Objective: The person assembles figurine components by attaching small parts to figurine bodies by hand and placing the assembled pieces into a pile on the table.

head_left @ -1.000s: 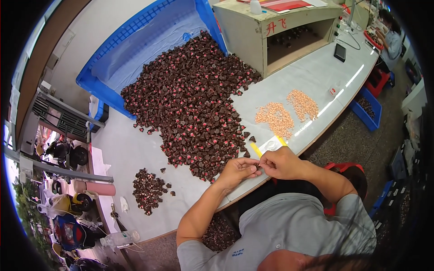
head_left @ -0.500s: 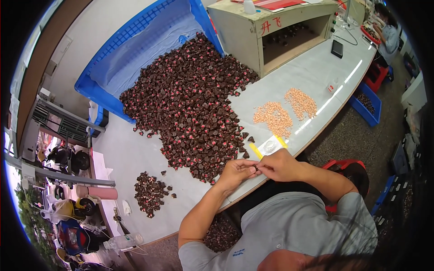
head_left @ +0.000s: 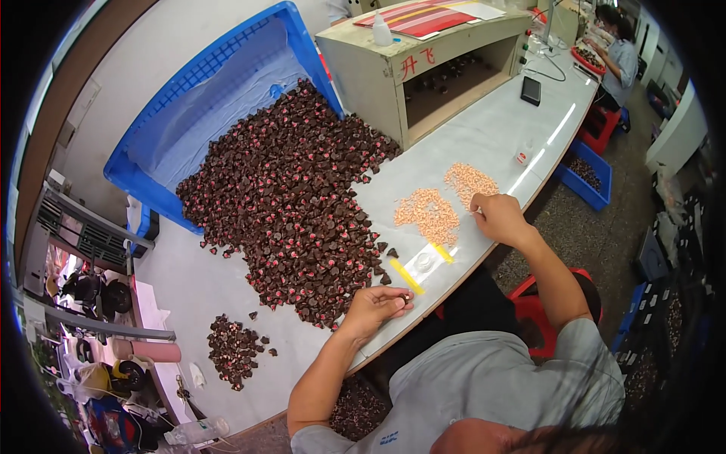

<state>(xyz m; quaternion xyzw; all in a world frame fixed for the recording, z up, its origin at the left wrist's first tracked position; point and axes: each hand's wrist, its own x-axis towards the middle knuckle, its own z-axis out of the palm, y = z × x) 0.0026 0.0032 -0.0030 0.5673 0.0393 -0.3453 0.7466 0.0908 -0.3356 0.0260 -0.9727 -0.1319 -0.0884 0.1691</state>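
Leftmost: small dark heap (head_left: 233, 349); then large dark pile (head_left: 283, 204). Left hand (head_left: 372, 312) pinches one dark piece (head_left: 407, 298) near the edge of the surface (head_left: 185, 284); a slack grip could drop it. Box (head_left: 361, 66) front: red handwritten characters (head_left: 418, 63). Tan pieces (head_left: 470, 181) next, right hand (head_left: 499, 218) curled at their near edge; cannot tell if pinching one; brushing could scatter them. Clear container (head_left: 523, 155): red marking, illegible.

Head-worn fisheye, downward over the table (head_left: 299, 344)
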